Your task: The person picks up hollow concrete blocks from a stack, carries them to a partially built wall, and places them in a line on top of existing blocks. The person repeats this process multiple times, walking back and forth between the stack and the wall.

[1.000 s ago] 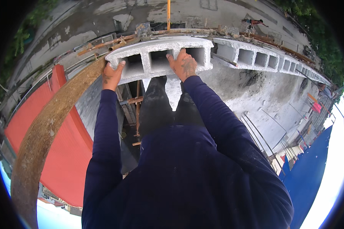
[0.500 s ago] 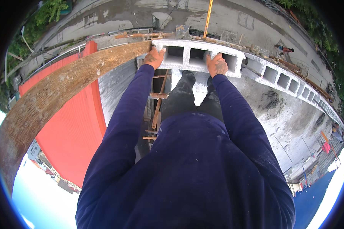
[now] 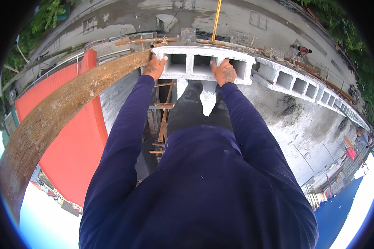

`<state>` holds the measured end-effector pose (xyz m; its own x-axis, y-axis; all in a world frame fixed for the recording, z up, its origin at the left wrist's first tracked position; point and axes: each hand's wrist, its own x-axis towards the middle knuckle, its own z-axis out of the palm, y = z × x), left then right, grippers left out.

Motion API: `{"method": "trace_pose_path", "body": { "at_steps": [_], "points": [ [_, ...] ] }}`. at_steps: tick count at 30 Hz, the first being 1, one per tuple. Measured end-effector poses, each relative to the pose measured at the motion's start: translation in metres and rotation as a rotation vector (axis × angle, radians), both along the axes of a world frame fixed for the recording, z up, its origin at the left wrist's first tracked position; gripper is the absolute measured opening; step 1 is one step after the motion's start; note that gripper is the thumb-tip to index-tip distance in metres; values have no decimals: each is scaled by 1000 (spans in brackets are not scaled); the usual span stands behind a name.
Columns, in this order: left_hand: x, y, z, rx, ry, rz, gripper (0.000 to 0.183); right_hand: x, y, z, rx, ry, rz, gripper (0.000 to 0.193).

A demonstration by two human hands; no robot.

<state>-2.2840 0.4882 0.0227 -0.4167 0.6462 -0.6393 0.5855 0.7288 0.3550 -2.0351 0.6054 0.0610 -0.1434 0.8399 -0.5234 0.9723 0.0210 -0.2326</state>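
A pale grey hollow concrete block (image 3: 190,62) lies across in front of my legs, its large cells facing up. Round its left end my left hand (image 3: 155,67) is closed, the thumb on the rim by the first cell. My right hand (image 3: 225,72) grips the web between the middle and right cells, with the thumb hooked into the middle cell. What lies under the block is hidden. A wooden plank (image 3: 66,93) ends right beside my left hand. Past the block's right end, a row of similar hollow blocks (image 3: 299,85) curves away to the right.
Rusty scaffold pipes (image 3: 165,106) stand left of my legs over a deep gap. A red roof (image 3: 66,137) spreads at left. A yellow pole (image 3: 216,20) rises beyond the block. Far below, a person (image 3: 303,50) is on the street. Rough grey concrete (image 3: 295,120) lies at right.
The whole view has shifted slightly, so the block and both hands appear a little farther left and lower. Both hands keep the same grip on the block.
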Motion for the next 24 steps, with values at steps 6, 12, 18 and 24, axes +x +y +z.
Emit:
{"method": "trace_pose_path", "body": {
  "at_steps": [6,12,18,24],
  "points": [
    [-1,-1,7,4,10,-29,67,13,25,66,222,473,-237,35],
    [0,0,20,-53,-11,-9,75,-7,52,97,211,1765,-2,30],
    [-5,-3,20,0,-54,3,69,-51,54,18,147,1191,23,30],
    [-4,-4,7,49,-51,26,71,18,14,56,97,1005,-82,33]
  ]
}}
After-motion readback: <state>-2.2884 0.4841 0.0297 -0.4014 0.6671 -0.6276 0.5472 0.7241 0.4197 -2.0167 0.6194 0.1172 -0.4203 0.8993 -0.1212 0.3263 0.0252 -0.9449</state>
